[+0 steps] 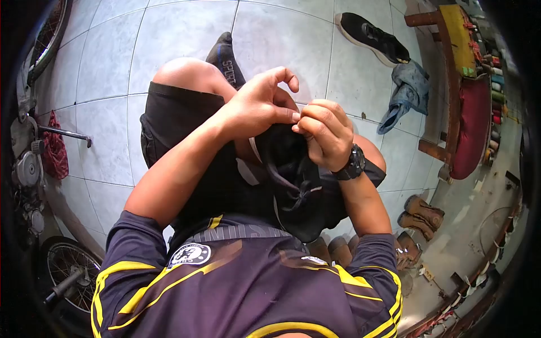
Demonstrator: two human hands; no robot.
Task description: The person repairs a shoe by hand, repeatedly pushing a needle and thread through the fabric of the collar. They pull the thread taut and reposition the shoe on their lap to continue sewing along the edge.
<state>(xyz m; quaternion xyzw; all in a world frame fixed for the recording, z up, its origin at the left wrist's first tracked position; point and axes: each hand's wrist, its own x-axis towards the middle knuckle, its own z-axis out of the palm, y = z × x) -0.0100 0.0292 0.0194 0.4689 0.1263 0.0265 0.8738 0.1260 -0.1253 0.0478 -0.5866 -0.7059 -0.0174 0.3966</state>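
Note:
A black shoe (pixel 293 180) with dark laces rests in the person's lap, over the black shorts. Above its upper end my two hands meet. My left hand (pixel 262 104) has its thumb stretched toward the other hand's fingertips and its index finger curved and raised apart. My right hand (pixel 326 132), with a black watch (pixel 353 162) on the wrist, is closed in a pinch beside that thumb tip. Whatever lies between the fingertips is too small to make out.
Another black shoe (pixel 375 38) and a blue denim cloth (pixel 406 93) lie on the tiled floor. A bench with a red cushion (pixel 472 129) stands at the right, near thread spools. Brown boots (pixel 421 217) sit below it. A motorcycle (pixel 27 169) is at the left.

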